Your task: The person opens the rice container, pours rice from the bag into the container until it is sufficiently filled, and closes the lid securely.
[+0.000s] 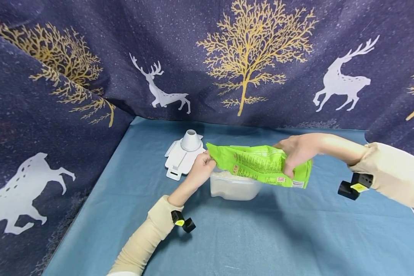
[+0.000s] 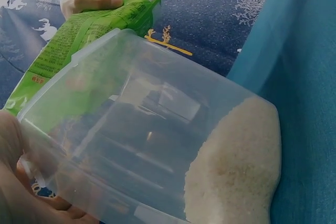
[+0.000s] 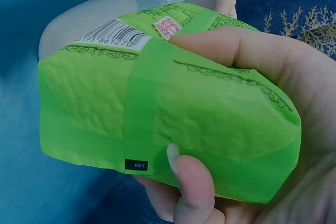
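My right hand (image 1: 298, 151) grips the bottom end of a green printed plastic bag (image 1: 258, 165), held tilted over a translucent plastic container (image 1: 236, 189). The thumb lies on one face of the bag, with fingers curled on the other. At the container's left rim my left hand (image 1: 201, 166) grips with curled fingers, right beside the bag's narrow end; the fingertips are partly hidden. In the left wrist view, white rice-like grains (image 2: 236, 166) lie heaped in the container. The right wrist view shows the bag's sealed, flat bottom (image 3: 226, 114) close up.
A flat white plastic lid (image 1: 181, 159) lies behind and left of the container, with a white cone-shaped piece (image 1: 191, 142) standing on it. Blue cloth (image 1: 248, 237) covers the table. A dark curtain (image 1: 207, 96) with deer and trees hangs behind.
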`<action>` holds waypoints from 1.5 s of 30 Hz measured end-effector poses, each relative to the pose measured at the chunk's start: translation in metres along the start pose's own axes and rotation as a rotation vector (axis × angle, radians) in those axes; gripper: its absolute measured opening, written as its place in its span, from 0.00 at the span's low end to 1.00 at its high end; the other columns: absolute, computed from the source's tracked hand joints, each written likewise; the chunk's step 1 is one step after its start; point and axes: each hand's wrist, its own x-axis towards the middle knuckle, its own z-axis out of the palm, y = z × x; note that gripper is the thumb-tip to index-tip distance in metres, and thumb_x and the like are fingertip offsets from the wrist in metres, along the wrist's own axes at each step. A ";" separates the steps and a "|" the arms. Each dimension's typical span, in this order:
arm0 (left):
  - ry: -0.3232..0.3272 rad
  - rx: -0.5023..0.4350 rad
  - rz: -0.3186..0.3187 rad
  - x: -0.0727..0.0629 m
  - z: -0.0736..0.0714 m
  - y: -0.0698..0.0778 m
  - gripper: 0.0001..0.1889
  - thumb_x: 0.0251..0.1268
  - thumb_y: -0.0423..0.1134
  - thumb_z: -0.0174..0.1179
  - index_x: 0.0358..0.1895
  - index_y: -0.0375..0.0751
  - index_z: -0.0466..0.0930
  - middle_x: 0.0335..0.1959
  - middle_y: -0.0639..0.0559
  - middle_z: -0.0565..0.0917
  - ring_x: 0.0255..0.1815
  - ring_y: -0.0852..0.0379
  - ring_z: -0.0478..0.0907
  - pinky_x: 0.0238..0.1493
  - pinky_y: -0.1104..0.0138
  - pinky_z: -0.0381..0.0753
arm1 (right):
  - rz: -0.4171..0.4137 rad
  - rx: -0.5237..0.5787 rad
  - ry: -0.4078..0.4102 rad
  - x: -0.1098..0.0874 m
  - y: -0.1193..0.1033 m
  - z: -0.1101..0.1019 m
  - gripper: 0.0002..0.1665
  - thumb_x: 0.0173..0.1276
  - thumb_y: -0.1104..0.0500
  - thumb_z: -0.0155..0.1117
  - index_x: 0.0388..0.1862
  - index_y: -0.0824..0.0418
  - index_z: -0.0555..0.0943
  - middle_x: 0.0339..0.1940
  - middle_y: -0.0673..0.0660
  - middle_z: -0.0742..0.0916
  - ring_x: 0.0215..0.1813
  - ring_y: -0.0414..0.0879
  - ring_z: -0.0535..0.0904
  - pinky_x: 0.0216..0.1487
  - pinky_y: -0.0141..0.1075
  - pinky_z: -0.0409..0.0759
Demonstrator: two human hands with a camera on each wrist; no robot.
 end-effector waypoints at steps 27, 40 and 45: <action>0.001 -0.024 -0.049 -0.004 -0.002 -0.001 0.16 0.69 0.29 0.44 0.54 0.34 0.75 0.26 0.52 0.65 0.29 0.56 0.64 0.41 0.65 0.66 | 0.089 -0.028 -0.084 0.005 -0.011 -0.005 0.46 0.45 0.61 0.65 0.66 0.64 0.62 0.41 0.54 0.84 0.34 0.42 0.84 0.26 0.35 0.81; 0.032 0.056 -0.069 -0.011 -0.002 0.026 0.13 0.67 0.28 0.45 0.48 0.31 0.78 0.23 0.54 0.63 0.27 0.57 0.61 0.38 0.65 0.64 | 0.002 -0.069 0.209 -0.005 0.010 0.012 0.57 0.48 0.56 0.70 0.74 0.70 0.54 0.55 0.62 0.80 0.31 0.43 0.75 0.33 0.38 0.77; 0.016 0.060 -0.082 -0.017 -0.004 0.044 0.13 0.67 0.27 0.44 0.48 0.29 0.77 0.22 0.55 0.64 0.27 0.58 0.61 0.40 0.65 0.65 | 0.012 -0.040 0.451 -0.012 0.021 0.030 0.46 0.49 0.50 0.74 0.66 0.59 0.65 0.38 0.54 0.85 0.35 0.45 0.77 0.33 0.39 0.74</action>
